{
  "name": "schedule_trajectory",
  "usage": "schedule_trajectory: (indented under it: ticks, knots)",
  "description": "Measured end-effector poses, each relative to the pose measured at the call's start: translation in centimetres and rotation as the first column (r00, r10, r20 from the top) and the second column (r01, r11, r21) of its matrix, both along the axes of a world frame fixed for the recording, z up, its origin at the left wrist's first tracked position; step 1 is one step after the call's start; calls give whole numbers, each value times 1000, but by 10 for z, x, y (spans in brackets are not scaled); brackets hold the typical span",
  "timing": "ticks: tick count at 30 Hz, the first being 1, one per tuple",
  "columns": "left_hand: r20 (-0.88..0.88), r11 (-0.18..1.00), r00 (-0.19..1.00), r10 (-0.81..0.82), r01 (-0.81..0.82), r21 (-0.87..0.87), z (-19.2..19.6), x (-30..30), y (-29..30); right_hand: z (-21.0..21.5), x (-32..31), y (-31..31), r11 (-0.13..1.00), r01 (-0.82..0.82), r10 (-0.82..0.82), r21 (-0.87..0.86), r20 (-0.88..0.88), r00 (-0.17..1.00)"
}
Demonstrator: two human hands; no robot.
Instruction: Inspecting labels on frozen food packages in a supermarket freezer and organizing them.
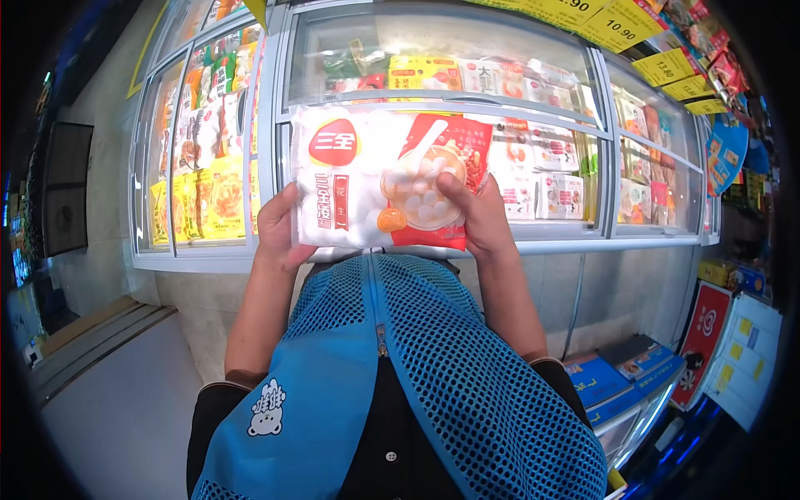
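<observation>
Between my two hands is a white and red bag of frozen rice balls [367, 212], its printed front facing up toward me. My left hand [279, 225] grips the bag's left edge, with most of its fingers hidden underneath. My right hand [483, 212] clasps the right end, its thumb pressed on the red printed part. The bag is held level over the front edge of a glass-topped freezer [575, 246], in front of my blue mesh vest [442, 333].
More packaged frozen food [554, 179] lies under the freezer's sliding glass. Yellow bags [204, 200] fill the left section. Yellow price tags [667, 67] line a shelf above at the right. Blue boxes [621, 379] sit low at the right, and a grey panel [125, 400] stands at the left.
</observation>
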State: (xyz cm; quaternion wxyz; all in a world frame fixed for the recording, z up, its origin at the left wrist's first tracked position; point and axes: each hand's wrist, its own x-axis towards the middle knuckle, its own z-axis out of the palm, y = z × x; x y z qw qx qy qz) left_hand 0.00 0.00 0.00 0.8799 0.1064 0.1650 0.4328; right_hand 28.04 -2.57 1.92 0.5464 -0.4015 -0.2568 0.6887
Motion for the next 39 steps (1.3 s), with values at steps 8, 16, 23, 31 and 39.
schedule_trajectory:
  ticks: [8,16,23,31,39]
  knots:
    - [-221,998,975,-34,46,52,7,0,4,-10,11,-1,1000,9,-9,2,-13,1000]
    - [-267,988,955,-127,147,53,18,-4,11,-14,18,-3,998,61,-61,-5,-34,998]
    - [-337,980,928,-160,190,57,25,-4,12,-15,24,-7,999,52,-52,-5,-29,998]
    - [-384,978,910,-160,200,66,27,1,8,-19,25,-9,1000,27,-27,-4,42,999]
    - [-397,985,912,-101,148,89,26,6,6,-19,25,-9,997,74,-73,-27,33,997]
